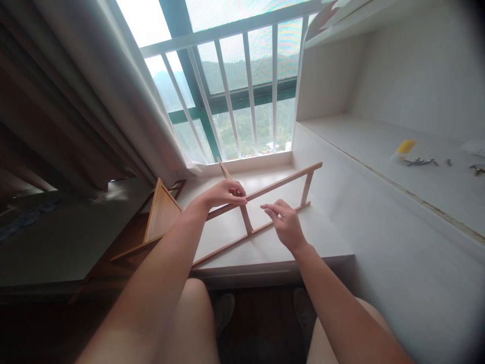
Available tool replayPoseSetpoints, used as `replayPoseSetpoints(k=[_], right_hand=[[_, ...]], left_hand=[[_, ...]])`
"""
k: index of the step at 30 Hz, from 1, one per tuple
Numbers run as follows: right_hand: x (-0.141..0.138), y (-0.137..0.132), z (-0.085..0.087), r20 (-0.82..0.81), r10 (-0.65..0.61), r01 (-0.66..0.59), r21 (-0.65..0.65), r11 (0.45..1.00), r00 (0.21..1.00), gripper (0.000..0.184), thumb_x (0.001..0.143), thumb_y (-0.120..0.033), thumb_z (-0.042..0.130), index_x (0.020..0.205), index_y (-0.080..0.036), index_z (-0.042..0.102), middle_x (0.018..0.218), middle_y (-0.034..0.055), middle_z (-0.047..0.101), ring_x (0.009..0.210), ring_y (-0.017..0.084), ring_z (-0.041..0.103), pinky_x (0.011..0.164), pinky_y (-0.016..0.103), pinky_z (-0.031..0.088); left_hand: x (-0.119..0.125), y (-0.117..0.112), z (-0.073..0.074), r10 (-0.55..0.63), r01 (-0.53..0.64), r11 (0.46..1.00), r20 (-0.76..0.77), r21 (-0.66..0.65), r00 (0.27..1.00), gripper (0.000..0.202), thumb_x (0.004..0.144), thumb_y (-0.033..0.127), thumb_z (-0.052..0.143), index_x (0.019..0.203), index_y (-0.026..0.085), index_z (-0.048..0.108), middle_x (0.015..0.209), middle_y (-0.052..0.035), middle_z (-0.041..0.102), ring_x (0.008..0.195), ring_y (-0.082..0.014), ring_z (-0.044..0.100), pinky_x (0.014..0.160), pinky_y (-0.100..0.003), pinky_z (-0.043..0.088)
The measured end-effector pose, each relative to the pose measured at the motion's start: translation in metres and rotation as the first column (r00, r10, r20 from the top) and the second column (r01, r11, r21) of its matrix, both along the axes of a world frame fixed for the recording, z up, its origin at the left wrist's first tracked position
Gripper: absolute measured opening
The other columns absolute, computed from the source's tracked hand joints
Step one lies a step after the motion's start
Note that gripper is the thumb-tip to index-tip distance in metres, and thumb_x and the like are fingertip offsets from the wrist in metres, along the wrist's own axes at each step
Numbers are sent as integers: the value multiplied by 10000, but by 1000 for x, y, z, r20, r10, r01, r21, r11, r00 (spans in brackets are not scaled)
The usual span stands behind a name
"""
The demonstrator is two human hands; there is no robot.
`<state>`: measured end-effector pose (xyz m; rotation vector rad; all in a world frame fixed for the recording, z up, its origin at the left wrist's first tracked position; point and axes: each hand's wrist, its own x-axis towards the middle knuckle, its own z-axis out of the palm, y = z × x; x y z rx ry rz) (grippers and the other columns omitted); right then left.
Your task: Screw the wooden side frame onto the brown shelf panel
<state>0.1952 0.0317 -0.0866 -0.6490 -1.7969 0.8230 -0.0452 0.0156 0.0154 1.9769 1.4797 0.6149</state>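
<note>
A light wooden frame (282,184) of two long rails joined by short cross pieces lies across the white window ledge (273,242). My left hand (226,193) is closed on the upper rail where a slanted wooden slat (224,169) meets it. My right hand (285,221) hovers just right of the middle cross piece (246,218), fingers pinched together on something too small to make out. A wooden panel piece (161,212) joined to the frame's left end hangs off the ledge.
A window with white bars (242,86) and a curtain (113,101) stand behind the ledge. A white desk surface (379,146) at the right carries a yellow packet (406,146) and small metal fittings (420,162). My knees and shoes (225,308) are below.
</note>
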Motion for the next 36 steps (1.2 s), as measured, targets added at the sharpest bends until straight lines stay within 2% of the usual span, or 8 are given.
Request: replayPoseSetpoints(k=[4, 10, 14, 19, 26, 36], right_hand=[[2, -7, 4, -183, -27, 19, -47, 999, 983, 173, 928, -299, 557, 980, -221, 703, 899, 51, 696, 847, 202, 660, 808, 364, 527], [-10, -20, 1, -299, 23, -56, -100, 993, 954, 108, 897, -293, 613, 982, -227, 625, 915, 34, 725, 854, 196, 707, 828, 350, 555], [-17, -25, 1, -197, 5, -22, -84, 996, 980, 106, 892, -333, 624, 908, -228, 615, 871, 31, 738, 830, 202, 717, 787, 329, 558], [-23, -26, 0, -41, -53, 54, 34, 998, 998, 142, 902, -344, 605, 836, -221, 627, 873, 46, 743, 770, 199, 706, 741, 320, 544], [-28, -24, -2, -12, -144, 144, 125, 982, 990, 180, 915, -348, 581, 818, -205, 634, 821, 54, 736, 712, 191, 692, 709, 304, 525], [-30, -24, -4, -38, -194, 197, 180, 964, 980, 218, 914, -355, 582, 776, -195, 633, 776, 52, 729, 668, 179, 678, 675, 299, 512]], left_hand=[[0, 1, 0, -1, 1, 1000, -27, 14, 1000, 361, 702, 475, 739, 856, 150, 711, 866, -54, 650, 768, -151, 572, 716, -267, 445], [0, 0, 1, -16, 17, 1000, -15, 1, 1000, 341, 729, 449, 719, 877, 141, 703, 886, -60, 651, 805, -162, 586, 739, -274, 453], [0, 0, 2, -22, 22, 1000, -6, -9, 1000, 327, 752, 428, 698, 898, 136, 698, 894, -62, 650, 799, -158, 587, 730, -270, 455], [0, 0, 1, -6, 6, 1000, -5, -9, 1000, 311, 757, 416, 690, 898, 138, 700, 886, -58, 653, 785, -151, 589, 715, -257, 454], [1, -1, 2, -7, 7, 1000, -18, 6, 1000, 303, 758, 412, 686, 884, 137, 707, 885, -56, 649, 801, -154, 587, 735, -256, 454], [2, -1, 3, -7, 7, 1000, -20, -14, 1000, 305, 763, 416, 681, 887, 138, 702, 883, -53, 643, 799, -154, 581, 728, -255, 451]])
